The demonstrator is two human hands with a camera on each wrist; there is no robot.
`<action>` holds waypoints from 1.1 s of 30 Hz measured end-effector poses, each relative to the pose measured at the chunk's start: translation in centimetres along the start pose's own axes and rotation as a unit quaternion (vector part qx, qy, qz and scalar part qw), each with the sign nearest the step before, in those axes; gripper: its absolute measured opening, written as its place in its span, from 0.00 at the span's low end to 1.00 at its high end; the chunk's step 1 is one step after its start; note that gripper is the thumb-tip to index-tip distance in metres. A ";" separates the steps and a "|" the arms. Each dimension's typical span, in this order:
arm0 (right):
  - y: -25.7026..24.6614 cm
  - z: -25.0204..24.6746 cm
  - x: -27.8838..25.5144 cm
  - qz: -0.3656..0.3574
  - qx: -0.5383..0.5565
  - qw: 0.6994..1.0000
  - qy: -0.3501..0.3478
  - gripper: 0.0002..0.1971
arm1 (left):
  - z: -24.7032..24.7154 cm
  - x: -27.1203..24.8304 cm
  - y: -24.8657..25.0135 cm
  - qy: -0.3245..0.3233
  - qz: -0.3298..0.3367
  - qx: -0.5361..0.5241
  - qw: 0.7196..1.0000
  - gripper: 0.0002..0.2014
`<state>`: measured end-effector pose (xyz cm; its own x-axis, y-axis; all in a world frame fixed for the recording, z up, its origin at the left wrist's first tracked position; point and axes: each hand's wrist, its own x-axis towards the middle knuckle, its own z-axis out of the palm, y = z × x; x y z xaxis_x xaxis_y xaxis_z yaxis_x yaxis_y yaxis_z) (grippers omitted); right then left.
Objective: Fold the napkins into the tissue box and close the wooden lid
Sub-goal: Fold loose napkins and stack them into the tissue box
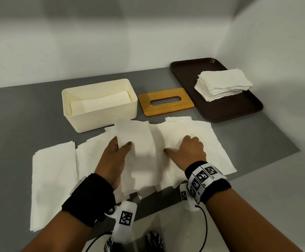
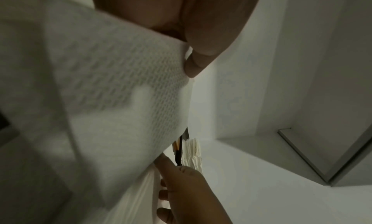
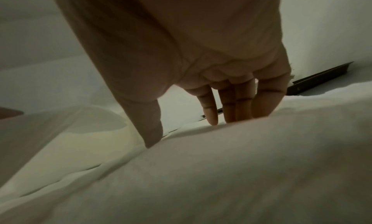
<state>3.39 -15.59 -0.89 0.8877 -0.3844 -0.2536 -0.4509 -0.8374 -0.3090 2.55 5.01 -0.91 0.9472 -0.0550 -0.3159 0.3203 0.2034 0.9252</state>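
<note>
Across the grey table [image 1: 17, 113] we have spread napkins [image 1: 193, 142], our right hand [image 1: 190, 150] pressing flat-fingered, left hand [image 1: 115, 157] pinching a folded napkin [image 1: 139, 142]; box [image 1: 100, 113] behind, lid [image 1: 166, 101] beside. A loose pinch could undo the fold.

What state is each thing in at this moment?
tissue box: open, folded napkins inside
wooden lid: off, flat beside the box
tray: holds a napkin stack
spread napkins: overlapping on the table
left hand: pinching a raised napkin
right hand: pressing the napkins down
</note>
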 end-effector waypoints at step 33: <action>-7.3 -1.2 -6.2 -0.313 0.139 0.939 -0.026 0.06 | 0.9 -0.9 1.0 -0.046 -0.055 -0.119 0.990 0.24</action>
<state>1.27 -7.59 4.02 0.9846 0.1745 0.0146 0.1436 -0.7569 -0.6376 2.05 4.35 0.47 0.9075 -0.1758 -0.3815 0.4197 0.4156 0.8069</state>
